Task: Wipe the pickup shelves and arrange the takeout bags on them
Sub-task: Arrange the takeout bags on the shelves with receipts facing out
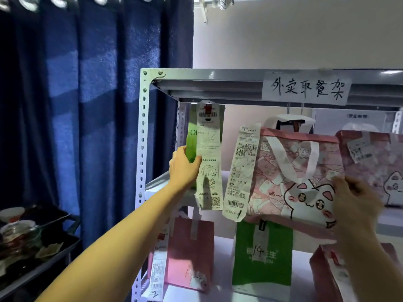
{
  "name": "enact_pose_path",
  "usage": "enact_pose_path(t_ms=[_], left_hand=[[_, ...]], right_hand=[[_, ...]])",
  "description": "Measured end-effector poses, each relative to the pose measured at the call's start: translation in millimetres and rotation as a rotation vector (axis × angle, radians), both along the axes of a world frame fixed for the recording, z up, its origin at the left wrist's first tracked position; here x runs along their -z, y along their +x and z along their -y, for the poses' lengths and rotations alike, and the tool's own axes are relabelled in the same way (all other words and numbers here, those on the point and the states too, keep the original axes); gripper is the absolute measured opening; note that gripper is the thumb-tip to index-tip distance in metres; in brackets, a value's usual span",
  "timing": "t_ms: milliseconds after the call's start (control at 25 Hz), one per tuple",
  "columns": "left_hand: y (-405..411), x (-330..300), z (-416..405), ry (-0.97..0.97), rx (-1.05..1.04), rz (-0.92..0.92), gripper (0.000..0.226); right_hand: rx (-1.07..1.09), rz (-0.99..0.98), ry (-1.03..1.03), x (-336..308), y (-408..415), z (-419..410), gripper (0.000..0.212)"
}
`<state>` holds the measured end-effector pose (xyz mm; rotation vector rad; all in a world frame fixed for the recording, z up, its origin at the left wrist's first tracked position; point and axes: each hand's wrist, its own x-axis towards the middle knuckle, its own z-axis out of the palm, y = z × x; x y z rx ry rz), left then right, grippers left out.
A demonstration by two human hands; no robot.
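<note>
Dark blue curtain [87,105] hangs beside a pale wall [305,40].

The left hand [184,165] grips the side of a green takeout bag [192,147] on the upper shelf [157,184] of a grey metal rack [142,131], a long receipt [208,158] hanging down its front. The right hand [354,200] holds the edge of a pink cat-print bag [292,171] beside it. Below stand a pink bag [192,253] and a green bag marked 14 [261,253].

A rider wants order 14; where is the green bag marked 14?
The green bag marked 14 stands on the lower shelf, centre-right in the head view, between two pink bags, under the cat-print bag.
</note>
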<state>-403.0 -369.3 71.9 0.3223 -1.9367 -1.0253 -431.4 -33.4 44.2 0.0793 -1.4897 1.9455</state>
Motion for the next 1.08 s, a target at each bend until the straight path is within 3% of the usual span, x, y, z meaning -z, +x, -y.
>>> enact_pose_path(t_ms=[200,400,560,760,920,1080], left_hand=[[-34,-21,10,0.084,0.016,0.008,0.067],[-51,-20,20,0.207,0.02,-0.051,0.062],[-53,-25,28,0.349,0.186,-0.15,0.08],[-57,-38,37,0.324,0.226,-0.195,0.05],[-61,-43,45,0.366,0.236,-0.193,0.05],[-68,-50,50,0.345,0.24,-0.238,0.03]], right_hand=[[-0.019,0.024,0.007,-13,-28,-8,0.017],[-0.006,-0.102,0.01,-26,-33,-8,0.015],[-0.02,-0.126,0.04,-21,-34,6,0.008],[-0.019,-0.146,0.05,-19,-39,18,0.005],[-0.024,-0.122,0.041,-16,-42,21,0.009],[-0.017,-0.125,0.036,-13,-45,21,0.003]])
